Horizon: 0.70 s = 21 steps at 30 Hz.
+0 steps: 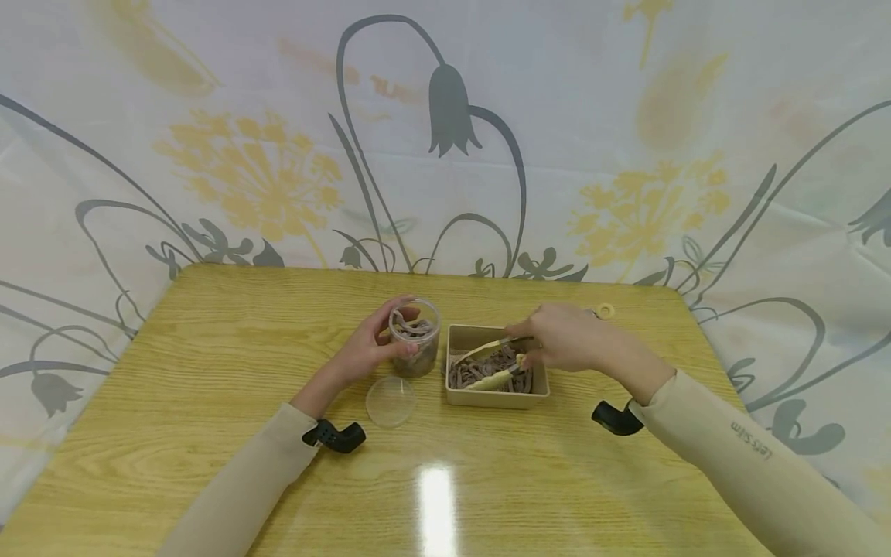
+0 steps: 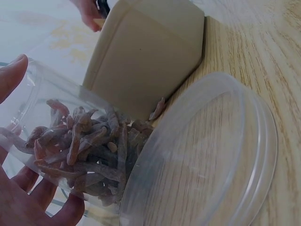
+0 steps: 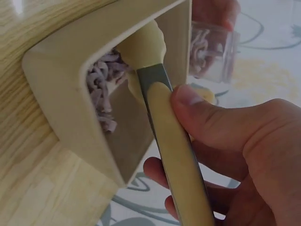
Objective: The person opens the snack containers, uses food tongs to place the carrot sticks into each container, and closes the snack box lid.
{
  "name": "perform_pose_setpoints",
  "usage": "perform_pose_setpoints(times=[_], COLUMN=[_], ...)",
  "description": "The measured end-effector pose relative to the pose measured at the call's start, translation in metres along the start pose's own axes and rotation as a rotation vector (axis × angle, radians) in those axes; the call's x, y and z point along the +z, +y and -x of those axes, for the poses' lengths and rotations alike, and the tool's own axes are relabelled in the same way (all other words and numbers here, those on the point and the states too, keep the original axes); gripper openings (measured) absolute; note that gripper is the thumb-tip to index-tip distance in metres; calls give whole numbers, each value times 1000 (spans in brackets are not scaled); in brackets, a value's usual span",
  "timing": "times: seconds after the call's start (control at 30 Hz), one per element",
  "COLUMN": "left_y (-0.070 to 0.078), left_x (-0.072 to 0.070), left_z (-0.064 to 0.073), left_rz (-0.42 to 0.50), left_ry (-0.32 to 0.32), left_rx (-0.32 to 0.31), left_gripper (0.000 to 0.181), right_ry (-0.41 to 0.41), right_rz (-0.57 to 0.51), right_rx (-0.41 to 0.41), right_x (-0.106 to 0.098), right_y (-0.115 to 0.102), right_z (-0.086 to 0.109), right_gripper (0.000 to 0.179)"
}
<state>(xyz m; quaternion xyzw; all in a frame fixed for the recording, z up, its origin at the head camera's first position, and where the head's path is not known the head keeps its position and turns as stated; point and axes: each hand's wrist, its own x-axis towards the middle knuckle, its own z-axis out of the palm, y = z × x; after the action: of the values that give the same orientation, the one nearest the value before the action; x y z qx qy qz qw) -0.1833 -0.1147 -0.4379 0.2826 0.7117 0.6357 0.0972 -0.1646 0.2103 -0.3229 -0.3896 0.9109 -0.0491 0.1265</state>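
Observation:
My left hand point(image 1: 369, 346) grips a clear plastic jar point(image 1: 426, 357) from its left side, thumb in front and fingers behind. Brownish-purple dried strips point(image 2: 89, 146) fill much of the jar, some reaching up near its open rim. In my right hand point(image 1: 567, 336) is a pair of tongs point(image 3: 176, 155) with cream handles and scalloped tips. Those tips are spread apart inside a beige rectangular box point(image 1: 497, 399), over more of the strips point(image 3: 101, 89) lying in it. The box stands just right of the jar.
A clear round lid point(image 1: 390, 402) lies on the wooden table point(image 1: 230, 371) in front of the jar. One loose strip point(image 2: 158, 108) is beside the box's base. Behind the right hand lies a small yellow ring point(image 1: 605, 311). A flower-patterned sheet point(image 1: 445, 201) hangs beyond the table's far edge.

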Motion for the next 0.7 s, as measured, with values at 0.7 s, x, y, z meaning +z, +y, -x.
perform_pose_setpoints(times=[0.7], left_y=[0], left_x=[0], left_z=[0], left_rz=[8], left_ry=[1], left_rx=[-6], left_gripper=[72], right_ry=[201], right_rz=[36], right_rx=[-63], right_x=[12], right_y=[12], right_z=[14], right_gripper=[33])
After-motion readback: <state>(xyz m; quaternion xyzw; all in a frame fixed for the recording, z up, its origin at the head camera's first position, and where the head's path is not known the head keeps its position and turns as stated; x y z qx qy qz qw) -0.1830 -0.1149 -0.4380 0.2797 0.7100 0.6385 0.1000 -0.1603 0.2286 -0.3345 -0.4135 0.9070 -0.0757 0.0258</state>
